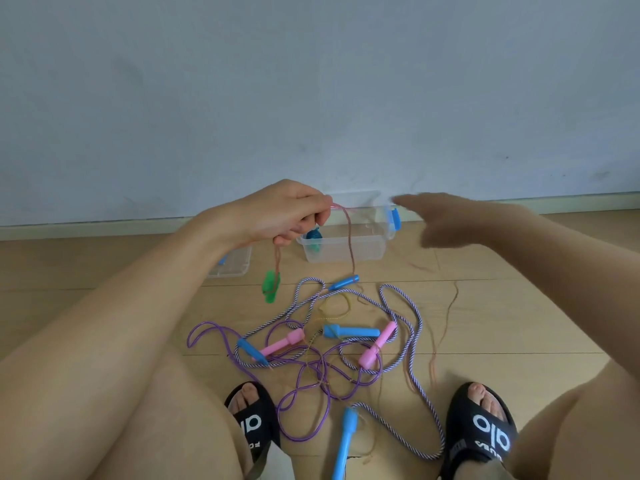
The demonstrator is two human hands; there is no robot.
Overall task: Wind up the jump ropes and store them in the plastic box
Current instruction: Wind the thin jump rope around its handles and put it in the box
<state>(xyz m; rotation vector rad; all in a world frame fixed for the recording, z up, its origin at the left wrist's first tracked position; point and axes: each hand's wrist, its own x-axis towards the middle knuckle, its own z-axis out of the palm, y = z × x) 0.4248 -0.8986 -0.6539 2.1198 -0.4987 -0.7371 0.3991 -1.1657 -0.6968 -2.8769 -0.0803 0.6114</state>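
A: On the floor between the feet, what is the risk condition?

B: Tangling. The thin pink rope (349, 237) held up by the left hand (277, 213) trails down into the pile, where the purple rope (301, 403), the striped rope (408, 327) and a yellowish cord cross one another. Pulling upward would probably drag the others along or tighten a knot.

A: State of the hands?

B: The left hand is clenched on the pink rope, with the green handle (271, 282) dangling below it. The right hand (446, 220) is blurred, fingers extended, grasping nothing.

A: Any other hazard?

B: The swinging green handle could snag a loop. The striped rope also runs beside the right sandal (485, 431); a foot shift may pin it.

A: Describe the ropes.

B: Thin, limp cords with blue and pink plastic handles, all loose on the wood floor. One wound blue bundle (313, 237) appears to lie in the box (346, 249), which stands open against the wall. A second clear container lies to its left.
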